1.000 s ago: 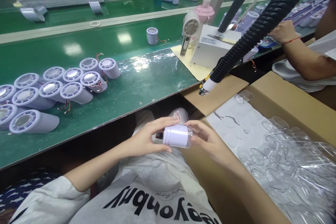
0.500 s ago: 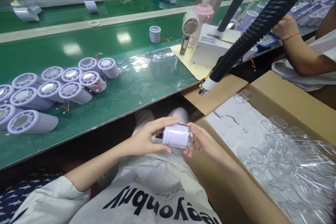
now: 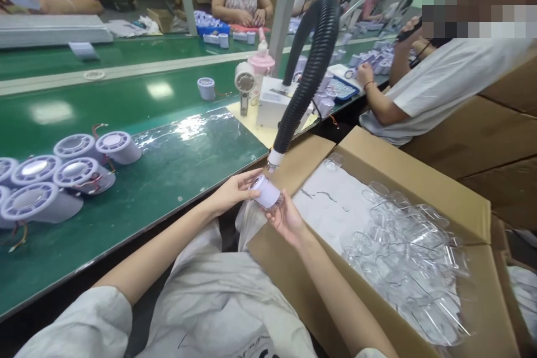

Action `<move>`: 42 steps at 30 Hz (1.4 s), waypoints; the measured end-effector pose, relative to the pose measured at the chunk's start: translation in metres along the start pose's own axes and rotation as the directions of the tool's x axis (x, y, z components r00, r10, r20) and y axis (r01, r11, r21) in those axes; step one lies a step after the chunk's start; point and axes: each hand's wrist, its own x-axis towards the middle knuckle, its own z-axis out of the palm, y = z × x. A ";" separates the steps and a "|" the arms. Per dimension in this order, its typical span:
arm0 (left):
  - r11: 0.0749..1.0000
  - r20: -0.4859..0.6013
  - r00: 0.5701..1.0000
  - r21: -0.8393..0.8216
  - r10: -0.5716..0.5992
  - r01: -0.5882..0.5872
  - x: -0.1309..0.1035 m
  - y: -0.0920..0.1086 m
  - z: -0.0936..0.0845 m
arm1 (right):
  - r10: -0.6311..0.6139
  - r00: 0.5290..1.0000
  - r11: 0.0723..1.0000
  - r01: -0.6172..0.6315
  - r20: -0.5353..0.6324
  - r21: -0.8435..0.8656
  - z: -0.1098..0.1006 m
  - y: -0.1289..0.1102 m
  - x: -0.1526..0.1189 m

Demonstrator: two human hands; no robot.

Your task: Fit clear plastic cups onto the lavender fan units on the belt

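Observation:
A lavender cylinder [image 3: 268, 192] is held between my two hands, just below the metal tip of a black ribbed hose [image 3: 298, 86]. My left hand [image 3: 235, 192] grips its upper end, thumb across the near side. Around the lower end, where a clear plastic part shows, the fingers of my right hand [image 3: 288, 219] are wrapped. The cylinder leans, its upper end toward the left. Several similar lavender cylinders with round vented tops [image 3: 42, 201] stand or lean at the left of the green table, some with red wires.
An open cardboard box [image 3: 419, 179] at the right holds many clear plastic parts [image 3: 403, 246]. On the table are a white box-shaped device [image 3: 272, 103], a small handheld fan [image 3: 245, 81], a pink cup [image 3: 262, 61] and a lone cylinder [image 3: 206, 89]. A co-worker's arm [image 3: 384, 100] rests farther right.
The view has swung right and up. Both hands have brought the cylinder up close under the hose tip, and it has turned from lying nearly level to a steeper tilt.

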 end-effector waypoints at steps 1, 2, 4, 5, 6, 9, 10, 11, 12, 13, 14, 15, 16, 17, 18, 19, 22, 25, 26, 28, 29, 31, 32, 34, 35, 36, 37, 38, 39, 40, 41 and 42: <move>1.000 0.019 1.000 0.020 -0.001 0.001 0.009 0.003 -0.001 | -0.018 1.000 1.000 0.018 -0.007 0.015 -0.001 -0.003 0.005; 0.999 0.039 0.999 0.038 -0.002 0.000 0.017 0.005 -0.002 | -0.030 0.999 0.999 0.030 -0.011 0.026 -0.002 -0.005 0.009; 0.998 0.067 0.998 0.065 -0.008 0.004 0.025 0.009 -0.005 | -0.039 0.999 0.999 0.040 -0.009 0.036 -0.003 -0.008 0.016; 0.997 0.073 0.997 0.077 -0.012 0.007 0.027 0.010 -0.007 | -0.039 0.999 0.999 0.039 -0.003 0.036 -0.002 -0.009 0.018; 0.996 0.074 0.997 0.088 -0.016 0.010 0.027 0.011 -0.009 | -0.037 0.999 0.999 0.036 0.006 0.032 -0.002 -0.010 0.021; 0.993 0.049 0.999 0.115 -0.021 0.016 0.020 0.013 -0.015 | -0.021 0.999 1.000 0.021 0.038 0.002 0.002 -0.010 0.026; 0.992 0.036 0.999 0.123 -0.021 0.016 0.016 0.014 -0.016 | -0.013 0.999 1.000 0.013 0.049 -0.015 0.003 -0.010 0.027; 0.992 0.025 0.999 0.129 -0.022 0.018 0.012 0.015 -0.017 | -0.004 0.998 0.999 0.006 0.059 -0.034 0.005 -0.009 0.027; 0.990 0.017 1.000 0.137 -0.026 0.023 0.007 0.016 -0.017 | 0.003 0.998 0.998 0.001 0.067 -0.056 0.006 -0.009 0.026; 0.989 0.014 0.999 0.147 -0.032 0.029 0.002 0.017 -0.016 | 0.010 0.997 0.997 -0.004 0.072 -0.081 0.007 -0.008 0.024; 0.987 0.016 0.999 0.159 -0.036 0.033 -0.004 0.019 -0.015 | 0.014 0.997 0.994 -0.006 0.074 -0.108 0.007 -0.008 0.022; 0.984 0.024 0.999 0.175 -0.038 0.034 -0.009 0.020 -0.014 | 0.017 0.997 0.991 -0.007 0.074 -0.136 0.007 -0.007 0.019; 0.981 0.038 0.999 0.193 -0.037 0.029 -0.015 0.020 -0.013 | 0.017 0.997 0.986 -0.005 0.069 -0.165 0.007 -0.007 0.016; 0.978 0.057 0.998 0.210 -0.031 0.018 -0.021 0.020 -0.012 | 0.011 0.998 0.981 0.001 0.062 -0.192 0.007 -0.008 0.012; 0.974 0.075 0.997 0.225 -0.018 0.001 -0.027 0.020 -0.011 | 0.002 0.999 0.976 0.009 0.053 -0.217 0.006 -0.009 0.007; 0.971 0.088 0.996 0.239 0.003 -0.024 -0.033 0.019 -0.010 | -0.008 0.999 0.971 0.017 0.042 -0.239 0.004 -0.010 0.003; 0.938 0.085 0.990 0.319 0.114 -0.135 -0.048 0.018 -0.009 | -0.017 1.000 0.959 0.021 0.019 -0.282 0.002 -0.016 -0.011; 0.790 0.090 0.963 0.554 0.255 -0.261 -0.060 0.021 -0.005 | 0.028 0.999 0.952 -0.018 0.027 -0.304 0.002 -0.022 -0.023; 0.708 0.122 0.947 0.637 0.296 -0.304 -0.062 0.023 -0.002 | 0.046 0.998 0.950 -0.034 0.033 -0.309 0.003 -0.023 -0.027; 0.538 0.224 0.906 0.744 0.360 -0.398 -0.067 0.027 0.002 | 0.077 0.996 0.947 -0.060 0.042 -0.316 0.005 -0.024 -0.032; 0.471 0.278 0.885 0.765 0.373 -0.439 -0.069 0.030 0.004 | 0.088 0.995 0.945 -0.070 0.044 -0.319 0.007 -0.024 -0.034; 0.391 0.354 0.861 0.781 0.366 -0.488 -0.072 0.033 0.007 | 0.099 0.994 0.943 -0.078 0.050 -0.325 0.008 -0.023 -0.039; 0.367 0.374 0.857 0.788 0.353 -0.495 -0.073 0.034 0.008 | 0.097 0.994 0.943 -0.075 0.054 -0.326 0.009 -0.023 -0.040; 0.339 0.398 0.857 0.798 0.326 -0.499 -0.076 0.036 0.009 | 0.083 0.995 0.945 -0.059 0.061 -0.322 0.009 -0.022 -0.043; 0.333 0.405 0.857 0.799 0.319 -0.501 -0.077 0.036 0.010 | 0.078 0.995 0.946 -0.054 0.063 -0.318 0.008 -0.021 -0.044; 0.329 0.409 0.856 0.799 0.316 -0.503 -0.078 0.036 0.010 | 0.081 0.995 0.947 -0.057 0.063 -0.315 0.008 -0.020 -0.045; 0.327 0.411 0.855 0.799 0.315 -0.505 -0.079 0.036 0.010 | 0.091 0.994 0.947 -0.067 0.062 -0.313 0.008 -0.020 -0.045; 0.324 0.413 0.854 0.799 0.315 -0.506 -0.080 0.037 0.011 | 0.106 0.992 0.946 -0.082 0.061 -0.313 0.007 -0.020 -0.045; 0.322 0.414 0.854 0.800 0.315 -0.506 -0.080 0.037 0.011 | 0.120 0.991 0.945 -0.095 0.061 -0.312 0.006 -0.019 -0.045; 0.319 0.415 0.854 0.801 0.313 -0.506 -0.081 0.037 0.012 | 0.130 0.990 0.945 -0.105 0.060 -0.310 0.006 -0.019 -0.045; 0.318 0.415 0.855 0.803 0.310 -0.505 -0.082 0.037 0.012 | 0.134 0.989 0.946 -0.110 0.060 -0.305 0.005 -0.019 -0.045; 0.318 0.414 0.857 0.804 0.306 -0.502 -0.082 0.037 0.013 | 0.134 0.989 0.948 -0.110 0.060 -0.299 0.005 -0.018 -0.045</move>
